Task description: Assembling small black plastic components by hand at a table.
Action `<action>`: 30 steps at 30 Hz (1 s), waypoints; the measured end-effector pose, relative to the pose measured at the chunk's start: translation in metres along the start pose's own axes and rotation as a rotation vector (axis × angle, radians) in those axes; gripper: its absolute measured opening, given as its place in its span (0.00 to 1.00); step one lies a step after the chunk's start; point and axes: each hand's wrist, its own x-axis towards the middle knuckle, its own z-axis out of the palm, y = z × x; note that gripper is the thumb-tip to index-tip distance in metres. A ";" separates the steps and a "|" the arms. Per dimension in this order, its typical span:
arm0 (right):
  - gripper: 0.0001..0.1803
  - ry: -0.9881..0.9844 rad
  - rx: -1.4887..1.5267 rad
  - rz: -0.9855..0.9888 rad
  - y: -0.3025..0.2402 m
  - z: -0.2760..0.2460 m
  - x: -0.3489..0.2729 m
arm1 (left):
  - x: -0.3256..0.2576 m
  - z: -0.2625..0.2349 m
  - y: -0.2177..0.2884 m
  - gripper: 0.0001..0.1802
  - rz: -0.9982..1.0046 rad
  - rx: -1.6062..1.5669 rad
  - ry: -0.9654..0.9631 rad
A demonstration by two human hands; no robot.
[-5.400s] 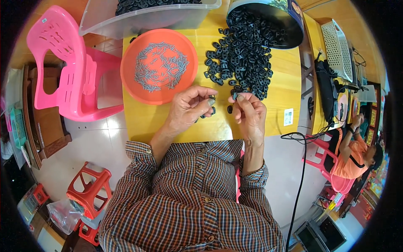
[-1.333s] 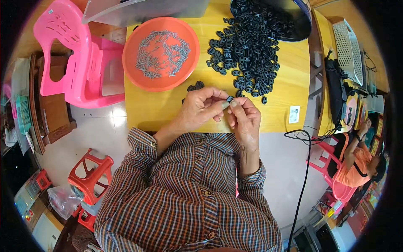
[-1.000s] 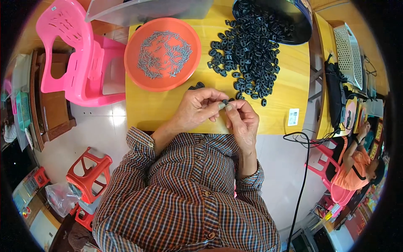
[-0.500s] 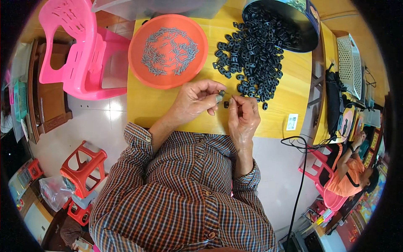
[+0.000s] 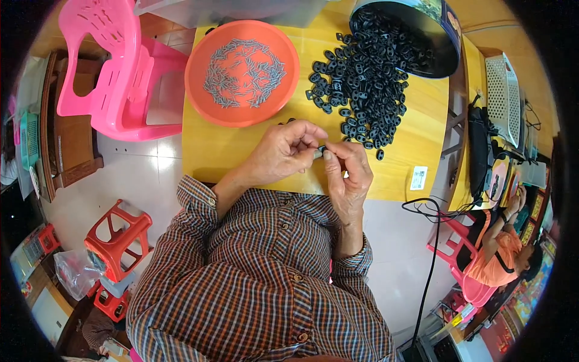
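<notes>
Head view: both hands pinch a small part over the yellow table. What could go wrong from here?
The small part, pinched between the left hand and the right hand, sits near the table edge; if it slips, it may fall to the floor. The black pieces lie loose, so a sleeve might scatter them.

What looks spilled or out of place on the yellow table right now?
The dark round tub lies tipped at the table's far right corner, and black plastic pieces have poured from its mouth into a loose heap across the yellow table. One piece sits apart near the right hand. The metal pins stay inside the orange dish.
</notes>
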 end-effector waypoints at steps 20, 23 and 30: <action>0.05 0.036 0.241 0.578 0.002 -0.022 -0.007 | 0.027 0.007 0.015 0.06 0.460 1.040 0.117; 0.05 0.060 0.246 0.579 0.006 -0.024 -0.008 | 0.033 0.012 0.017 0.04 0.421 1.209 0.080; 0.06 0.104 0.328 0.631 0.002 -0.027 -0.003 | 0.038 0.014 0.011 0.02 0.411 1.306 0.055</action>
